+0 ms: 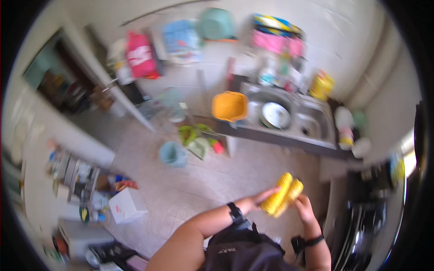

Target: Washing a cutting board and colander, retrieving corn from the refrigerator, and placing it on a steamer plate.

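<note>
Two husked ears of yellow corn are held side by side in front of my body, tilted up to the right. My left hand grips the left ear of corn from its left side. On the other side, my right hand holds the right ear of corn near its upper half. The two ears lie close together, and the fingers behind them are partly hidden. Both wrists wear dark bands.
Ahead stands a double-basin steel sink with stacked dishes in its left basin. An orange basin sits left of it. A light-blue bucket and a dustpan are on the floor. A black stove is at right, a white box at left.
</note>
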A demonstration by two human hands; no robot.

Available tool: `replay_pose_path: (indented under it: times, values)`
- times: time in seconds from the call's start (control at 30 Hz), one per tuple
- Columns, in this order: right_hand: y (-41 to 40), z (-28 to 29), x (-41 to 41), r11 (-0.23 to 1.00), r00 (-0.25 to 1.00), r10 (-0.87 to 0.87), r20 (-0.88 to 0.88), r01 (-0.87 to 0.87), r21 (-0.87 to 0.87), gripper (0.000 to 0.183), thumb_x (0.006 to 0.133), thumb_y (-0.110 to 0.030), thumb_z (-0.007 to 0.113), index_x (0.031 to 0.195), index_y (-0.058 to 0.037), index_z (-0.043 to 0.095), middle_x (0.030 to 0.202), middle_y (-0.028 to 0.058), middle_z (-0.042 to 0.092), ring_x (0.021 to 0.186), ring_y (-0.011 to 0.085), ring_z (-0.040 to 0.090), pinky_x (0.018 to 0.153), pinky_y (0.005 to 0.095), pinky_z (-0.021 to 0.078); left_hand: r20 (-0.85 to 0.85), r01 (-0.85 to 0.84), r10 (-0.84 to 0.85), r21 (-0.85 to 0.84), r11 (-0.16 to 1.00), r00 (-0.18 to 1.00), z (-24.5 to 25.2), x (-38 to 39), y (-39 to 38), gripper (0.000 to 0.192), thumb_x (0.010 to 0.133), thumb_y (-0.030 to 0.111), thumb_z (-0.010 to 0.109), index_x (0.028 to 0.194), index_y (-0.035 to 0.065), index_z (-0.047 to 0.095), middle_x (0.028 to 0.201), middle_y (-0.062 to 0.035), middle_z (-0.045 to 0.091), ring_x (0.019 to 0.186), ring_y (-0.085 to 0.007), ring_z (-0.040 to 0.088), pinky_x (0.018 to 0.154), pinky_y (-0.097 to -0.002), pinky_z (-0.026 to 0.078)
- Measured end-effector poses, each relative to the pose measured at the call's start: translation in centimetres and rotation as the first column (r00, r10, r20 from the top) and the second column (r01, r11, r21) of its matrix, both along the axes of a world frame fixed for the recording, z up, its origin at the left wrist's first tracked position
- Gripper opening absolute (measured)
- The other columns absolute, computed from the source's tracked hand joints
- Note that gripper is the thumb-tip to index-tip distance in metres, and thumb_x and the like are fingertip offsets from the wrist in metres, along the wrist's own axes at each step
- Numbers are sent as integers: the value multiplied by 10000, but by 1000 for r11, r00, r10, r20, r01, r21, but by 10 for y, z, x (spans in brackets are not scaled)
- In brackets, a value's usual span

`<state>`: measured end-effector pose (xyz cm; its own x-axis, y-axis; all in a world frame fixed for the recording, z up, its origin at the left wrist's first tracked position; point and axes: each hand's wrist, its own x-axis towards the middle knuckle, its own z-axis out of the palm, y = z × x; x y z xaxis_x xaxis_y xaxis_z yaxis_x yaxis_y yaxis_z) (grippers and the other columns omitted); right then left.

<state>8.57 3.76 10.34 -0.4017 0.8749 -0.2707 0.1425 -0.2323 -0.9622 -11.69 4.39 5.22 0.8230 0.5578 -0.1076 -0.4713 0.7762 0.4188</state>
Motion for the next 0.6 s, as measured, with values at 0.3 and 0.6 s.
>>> replay_pose_path:
  times: [0.3,0.6]
  values:
    - [24,-33,-40,976,973,199,-119,-208,-66,251,758,-127,515,913,60,580,803,91,618,685,154,594,614,256,481,-176,-241,257,110,964,950,11,-35,-40,580,856,546,410,1149,55,502,984,-109,616,830,-191,622,731,-309,504]
    - [-15,-2,-105,844,839,536,-93,-536,27,240,801,-101,512,968,65,565,841,82,611,727,133,575,656,257,468,-60,-630,631,41,776,774,13,-63,-128,585,862,541,404,1193,63,474,1045,-126,592,908,-206,604,772,-325,494]
